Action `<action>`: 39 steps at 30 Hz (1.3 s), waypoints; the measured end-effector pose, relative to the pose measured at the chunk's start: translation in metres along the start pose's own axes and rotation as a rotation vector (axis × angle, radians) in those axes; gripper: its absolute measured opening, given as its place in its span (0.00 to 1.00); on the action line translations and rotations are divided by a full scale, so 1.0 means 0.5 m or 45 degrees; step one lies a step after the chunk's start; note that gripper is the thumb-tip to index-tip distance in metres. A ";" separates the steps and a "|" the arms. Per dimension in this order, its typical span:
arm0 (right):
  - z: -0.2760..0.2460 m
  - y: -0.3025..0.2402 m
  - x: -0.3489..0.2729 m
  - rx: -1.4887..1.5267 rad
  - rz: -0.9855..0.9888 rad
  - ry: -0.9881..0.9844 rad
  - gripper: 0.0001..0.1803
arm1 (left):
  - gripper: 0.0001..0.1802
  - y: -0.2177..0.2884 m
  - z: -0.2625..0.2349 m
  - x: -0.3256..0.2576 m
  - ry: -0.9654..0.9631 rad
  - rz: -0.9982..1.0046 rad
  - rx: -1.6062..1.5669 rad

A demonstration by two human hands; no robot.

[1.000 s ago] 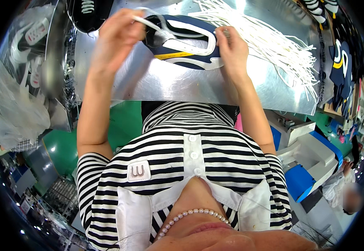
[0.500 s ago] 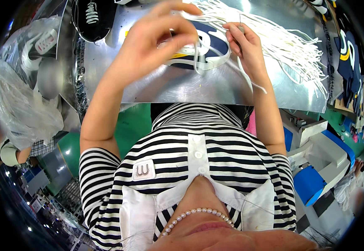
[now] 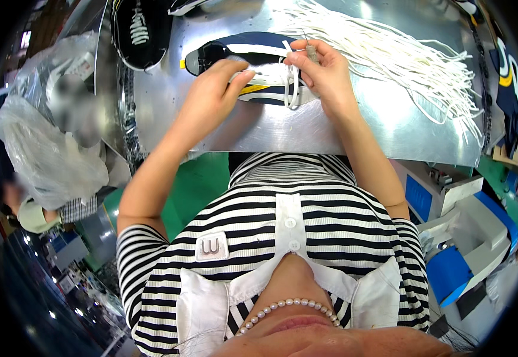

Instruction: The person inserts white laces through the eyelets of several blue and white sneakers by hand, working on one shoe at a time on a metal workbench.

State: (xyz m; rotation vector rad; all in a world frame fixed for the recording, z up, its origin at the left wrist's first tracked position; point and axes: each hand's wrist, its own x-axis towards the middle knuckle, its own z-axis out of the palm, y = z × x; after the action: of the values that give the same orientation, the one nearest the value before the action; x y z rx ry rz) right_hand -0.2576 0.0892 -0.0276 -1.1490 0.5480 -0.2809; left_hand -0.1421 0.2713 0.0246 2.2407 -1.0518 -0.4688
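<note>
A navy shoe upper point(image 3: 235, 56) with white and yellow trim lies flat on the metal table point(image 3: 283, 128). My left hand point(image 3: 211, 98) rests on its near edge, fingers pressing the upper down. My right hand point(image 3: 325, 74) is at the upper's right end, pinching a white shoelace point(image 3: 290, 83) that loops through the upper. The lace end sticks up between my right thumb and fingers.
A heap of loose white shoelaces point(image 3: 407, 59) spreads over the table's right half. A black shoe upper with white lacing point(image 3: 140, 30) lies at the back left. Clear plastic bags point(image 3: 51, 143) hang at the left, and more navy uppers point(image 3: 512, 89) sit at the right edge.
My left hand has come down from a raised position onto the shoe upper. My right hand stays at the upper's right end, now holding a looped lace.
</note>
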 end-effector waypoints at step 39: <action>0.028 -0.041 -0.041 -1.554 -0.319 -0.367 0.08 | 0.07 0.025 0.107 -0.052 0.054 -0.140 -0.825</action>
State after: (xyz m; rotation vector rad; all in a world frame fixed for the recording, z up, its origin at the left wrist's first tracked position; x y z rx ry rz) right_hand -0.2659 0.1019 0.0007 -2.4042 0.2833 0.0500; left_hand -0.1943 0.2652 -0.0056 1.7195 -0.6317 -0.6913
